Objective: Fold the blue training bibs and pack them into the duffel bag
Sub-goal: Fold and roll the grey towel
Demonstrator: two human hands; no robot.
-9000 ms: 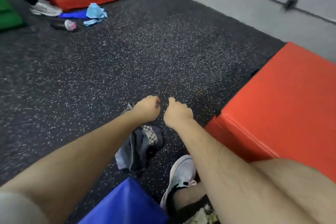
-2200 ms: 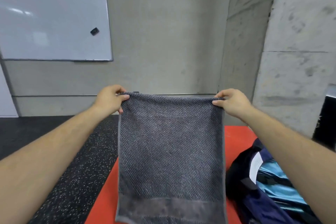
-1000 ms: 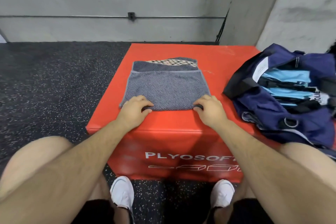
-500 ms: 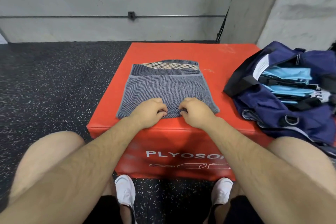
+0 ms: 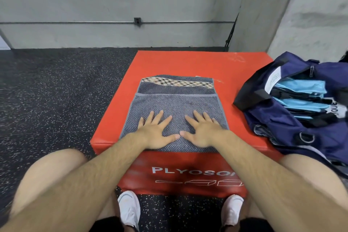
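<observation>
Two hands have been uncurled: left hand [image 5: 156, 133] and right hand [image 5: 203, 133] are laid flat, gripping nothing, on one towel [image 5: 177, 103]; one duffel bag [image 5: 282, 128] lies right.

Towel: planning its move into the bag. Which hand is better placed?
Likely the right hand: both lie flat on the towel, but the open duffel bag sits on that side.

A red plyo box [image 5: 169, 64] stands on the black speckled rubber floor [image 5: 56, 90], its near face lettered in white with a word that begins PLYOSO. On its top a folded grey towel [image 5: 177, 103] lies flat, reaching from the near edge to about the middle, with a checked band along its far end. An open navy duffel bag [image 5: 282, 124] sits on the right side of the top, apart from the towel
</observation>
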